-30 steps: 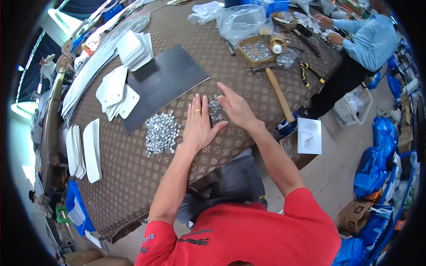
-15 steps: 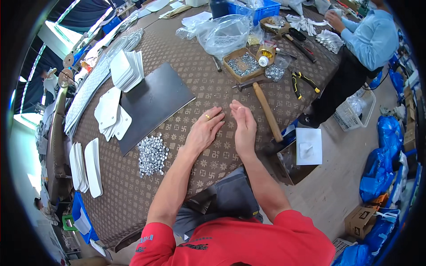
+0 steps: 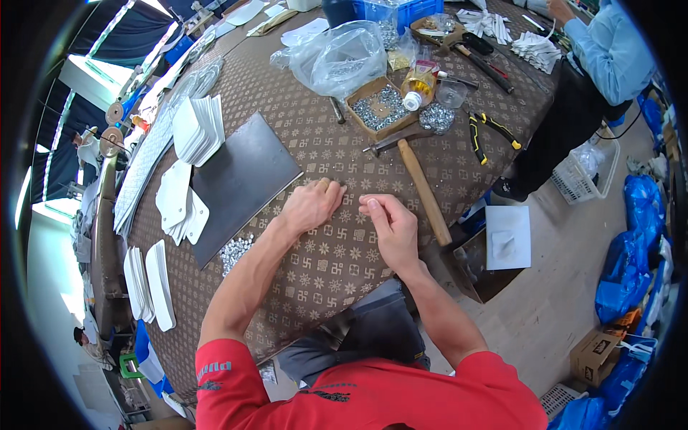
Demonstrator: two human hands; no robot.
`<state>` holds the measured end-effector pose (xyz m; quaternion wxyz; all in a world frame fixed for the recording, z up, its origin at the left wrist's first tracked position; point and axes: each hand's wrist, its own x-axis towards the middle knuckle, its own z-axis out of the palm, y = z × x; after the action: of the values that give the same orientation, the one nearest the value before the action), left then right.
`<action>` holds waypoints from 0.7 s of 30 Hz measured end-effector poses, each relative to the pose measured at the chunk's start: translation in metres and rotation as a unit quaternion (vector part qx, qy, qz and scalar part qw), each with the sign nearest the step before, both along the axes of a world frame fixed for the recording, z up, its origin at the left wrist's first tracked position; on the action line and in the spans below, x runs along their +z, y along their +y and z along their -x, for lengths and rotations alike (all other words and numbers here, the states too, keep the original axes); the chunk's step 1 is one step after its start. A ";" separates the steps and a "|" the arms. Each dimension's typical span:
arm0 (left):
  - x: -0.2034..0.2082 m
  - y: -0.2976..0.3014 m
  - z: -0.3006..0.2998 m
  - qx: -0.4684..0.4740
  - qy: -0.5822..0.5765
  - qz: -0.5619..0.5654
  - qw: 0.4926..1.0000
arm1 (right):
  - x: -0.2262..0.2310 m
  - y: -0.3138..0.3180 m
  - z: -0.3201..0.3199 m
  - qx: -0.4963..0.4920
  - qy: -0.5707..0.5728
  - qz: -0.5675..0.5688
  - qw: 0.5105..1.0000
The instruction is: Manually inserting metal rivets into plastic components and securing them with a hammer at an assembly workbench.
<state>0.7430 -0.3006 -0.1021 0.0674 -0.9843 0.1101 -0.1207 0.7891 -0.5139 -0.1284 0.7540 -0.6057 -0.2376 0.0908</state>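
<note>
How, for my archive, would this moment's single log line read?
left hand: curled, contents unclear; right hand: pinched, contents unclear; small shiny silver pieces: beside left forearm

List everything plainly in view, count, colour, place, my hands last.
Patterned table: one, brown, centre
Rounded plates: many, white, upper left
Narrow strips: several, white, left
Flat sheet: one, dark, left
Metal bits: many, silver, near sheet
Hammer: one, wooden handle, right
Pliers: one, black and yellow, right
Open box: one, brown, beyond hammer
Large plastic bag: one, clear, top centre
Crate: one, blue, top
Basket: one, white, floor right
Sacks: several, blue, far right
Co-worker: one, blue sleeve, top right
Left hand: one, bare, centre
Right hand: one, bare, centre
</note>
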 end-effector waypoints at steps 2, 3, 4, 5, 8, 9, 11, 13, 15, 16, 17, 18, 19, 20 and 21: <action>0.002 0.007 -0.007 0.034 -0.005 0.035 0.999 | 0.004 -0.001 0.001 0.005 -0.025 0.005 1.000; 0.005 0.010 -0.012 0.050 -0.008 0.053 0.997 | 0.004 -0.001 0.002 0.004 -0.024 0.001 1.000; 0.008 0.011 -0.017 0.050 -0.007 0.049 0.998 | 0.003 -0.002 0.003 0.002 -0.044 0.006 0.999; 0.010 0.012 -0.024 0.097 -0.030 0.121 0.987 | 0.003 -0.002 0.005 0.000 -0.063 0.011 0.998; 0.030 0.002 -0.057 0.199 -0.109 0.304 0.925 | 0.006 -0.005 -0.002 0.002 -0.085 0.023 0.996; 0.043 -0.002 -0.075 0.207 -0.139 0.343 0.906 | 0.007 -0.005 -0.001 0.004 -0.082 0.029 0.996; 0.053 -0.002 -0.121 0.176 -0.172 0.341 0.908 | 0.008 -0.004 0.002 0.006 -0.081 0.038 0.996; 0.059 -0.012 -0.165 0.154 -0.181 0.364 0.900 | 0.007 -0.004 0.005 -0.009 -0.084 0.045 0.995; 0.047 -0.006 -0.201 0.132 -0.177 0.310 0.925 | 0.007 -0.003 0.007 -0.010 -0.096 0.043 0.994; 0.037 -0.004 -0.214 0.105 -0.161 0.259 0.946 | 0.002 -0.002 0.009 -0.013 -0.096 0.044 0.994; 0.035 -0.007 -0.214 0.104 -0.161 0.262 0.946 | 0.000 -0.002 0.013 -0.017 -0.092 0.046 0.994; 0.031 -0.009 -0.212 0.110 -0.105 0.249 0.957 | 0.000 -0.002 0.016 -0.020 -0.088 0.048 0.995; 0.028 -0.010 -0.208 0.117 -0.049 0.234 0.964 | -0.001 -0.002 0.017 -0.019 -0.088 0.050 0.995; 0.026 -0.009 -0.204 0.125 0.008 0.218 0.968 | -0.001 -0.002 0.018 -0.015 -0.084 0.047 0.995; 0.025 -0.007 -0.201 0.127 0.008 0.219 0.967 | 0.001 -0.002 0.020 -0.010 -0.081 0.043 0.996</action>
<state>0.9435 -0.3071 -0.0772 -0.1362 -0.9819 -0.0447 -0.1239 0.7694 -0.5164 -0.1279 0.7065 -0.6451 -0.2876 0.0446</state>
